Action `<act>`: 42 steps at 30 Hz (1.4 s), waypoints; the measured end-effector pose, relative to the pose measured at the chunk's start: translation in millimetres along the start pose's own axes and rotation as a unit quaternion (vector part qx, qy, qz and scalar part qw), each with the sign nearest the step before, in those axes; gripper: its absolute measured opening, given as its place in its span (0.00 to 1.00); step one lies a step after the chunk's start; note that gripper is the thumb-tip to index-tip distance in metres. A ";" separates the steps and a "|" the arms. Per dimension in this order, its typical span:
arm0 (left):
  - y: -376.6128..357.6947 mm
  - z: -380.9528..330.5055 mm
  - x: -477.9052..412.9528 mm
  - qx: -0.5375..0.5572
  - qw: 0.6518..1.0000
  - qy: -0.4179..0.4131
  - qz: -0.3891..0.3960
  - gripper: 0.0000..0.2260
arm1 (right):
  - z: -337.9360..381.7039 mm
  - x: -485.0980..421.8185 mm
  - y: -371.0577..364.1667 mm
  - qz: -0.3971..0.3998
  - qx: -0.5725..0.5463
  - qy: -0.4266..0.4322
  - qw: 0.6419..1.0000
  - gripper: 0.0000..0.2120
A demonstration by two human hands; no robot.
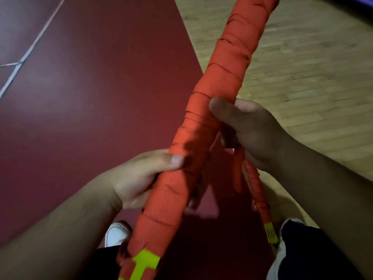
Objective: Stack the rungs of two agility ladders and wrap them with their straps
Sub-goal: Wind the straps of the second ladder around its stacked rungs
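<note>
Orange webbing winds in overlapping turns around the rung bundle (218, 77), a long stack that runs slantwise from the lower middle of the view up past the top edge. It is held in the air in front of the person, above the floor. At its lower end the yellow-green rung ends (145, 261) show below the last orange turn.

The left hand (137, 178) grips the rung bundle on its lower half, from the left. Its fingers are wrapped behind the stack and the left thumb (175, 159) lies across the front.

The right hand (252, 130) is higher up, against the right side of the rung bundle. The right thumb (222, 108) presses on the wrapped surface, and its fingers are curled in, holding the loose strap (256, 184). That strap comes out from under the hand and hangs down to the right of the bundle. It ends in a yellow-green tip (271, 235) near the right leg. A second, shorter orange length hangs just beside it; how the two join inside the hand is hidden.

Below lies a dark red court floor (101, 87) crossed by a white line (30, 49), meeting a pale wooden floor (312, 67) on the right. A white left shoe (117, 233) and a right shoe (280, 259) stand on the floor, with dark trousers (306, 249) above them.
</note>
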State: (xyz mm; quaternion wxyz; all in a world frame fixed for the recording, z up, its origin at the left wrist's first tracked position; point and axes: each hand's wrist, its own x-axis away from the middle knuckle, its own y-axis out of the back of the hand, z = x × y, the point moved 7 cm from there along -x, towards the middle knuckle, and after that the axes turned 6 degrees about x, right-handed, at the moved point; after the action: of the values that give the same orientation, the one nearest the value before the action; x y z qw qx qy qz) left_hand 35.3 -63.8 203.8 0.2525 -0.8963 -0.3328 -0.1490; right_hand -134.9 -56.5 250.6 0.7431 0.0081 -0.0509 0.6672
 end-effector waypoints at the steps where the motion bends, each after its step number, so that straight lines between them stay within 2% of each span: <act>1: 1.5 0.9 -1.3 0.012 1.000 -0.006 -0.014 0.26 | 0.1 0.5 1.6 -0.022 0.005 -0.002 1.000 0.20; 3: -2.9 -0.9 -5.3 -0.067 0.996 -0.046 -0.026 0.27 | -1.0 3.3 5.4 -0.080 0.071 0.000 0.994 0.19; 5: -4.2 -1.3 -7.7 -0.245 0.961 -0.061 -0.117 0.30 | -2.7 6.3 10.0 -0.139 0.214 0.006 0.967 0.19; 6: -1.7 -1.1 -8.0 -0.308 0.935 -0.062 -0.166 0.31 | -2.6 6.8 10.0 -0.147 0.266 0.009 0.953 0.21; 8: 2.3 -4.0 -7.6 -0.353 0.905 -0.090 -0.220 0.29 | 0.1 4.4 7.8 -0.108 0.294 0.013 0.950 0.26; 10: 4.5 -5.9 -6.3 -0.288 0.930 -0.105 -0.202 0.27 | 3.1 0.1 7.7 -0.031 0.244 0.012 0.969 0.22; 13: -1.7 -4.6 -5.5 -0.070 0.989 -0.091 -0.096 0.25 | 1.7 -4.8 16.4 0.047 0.172 0.004 0.984 0.13; 15: -7.0 -2.9 -2.4 0.020 0.996 -0.073 -0.050 0.25 | -1.3 -6.2 21.1 0.059 0.185 -0.005 0.981 0.11; 18: -10.2 -6.2 -0.6 0.076 0.995 -0.066 -0.022 0.25 | -0.4 -5.4 20.9 0.053 0.219 0.012 0.974 0.08; 21: -6.3 -5.7 -1.6 0.078 0.995 -0.056 -0.022 0.24 | 2.0 -5.1 20.0 0.034 0.208 0.023 0.977 0.07; 24: -7.3 -1.5 -2.8 0.074 0.996 -0.045 -0.005 0.21 | 3.2 -4.4 23.1 -0.002 0.271 0.028 0.962 0.07; 27: -2.6 2.4 -3.8 0.091 0.995 -0.030 -0.040 0.18 | 2.6 -5.5 24.8 -0.009 0.323 0.019 0.946 0.04; 29: 1.2 3.4 -4.1 0.081 0.994 -0.025 -0.069 0.19 | -3.5 -3.9 20.9 0.009 0.259 -0.021 0.966 0.08; 31: 1.9 3.3 -4.4 0.081 0.992 -0.031 -0.088 0.22 | -15.9 -0.6 11.8 0.049 0.147 -0.084 0.984 0.14; 34: -1.1 3.0 -4.3 0.081 0.991 -0.034 -0.097 0.33 | -28.6 3.0 -1.7 0.089 0.094 -0.127 0.983 0.13; 36: -2.7 0.7 -4.8 0.061 0.993 -0.048 -0.090 0.39 | -29.9 0.4 2.9 0.069 0.137 -0.114 0.982 0.10; 39: -1.8 -3.1 -5.0 0.059 0.992 -0.069 -0.087 0.28 | -20.3 -4.9 20.6 -0.007 0.235 -0.056 0.970 0.08; 42: 0.5 0.2 -6.0 0.079 0.992 -0.044 -0.093 0.24 | -16.3 -7.4 26.2 -0.023 0.295 -0.020 0.955 0.08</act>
State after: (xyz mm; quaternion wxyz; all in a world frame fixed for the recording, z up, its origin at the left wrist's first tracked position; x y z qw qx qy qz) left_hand 31.2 -67.1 200.9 0.2922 -0.8443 -0.4366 -0.1055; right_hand -160.7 -59.7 232.2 0.7215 0.2411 0.1333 0.6353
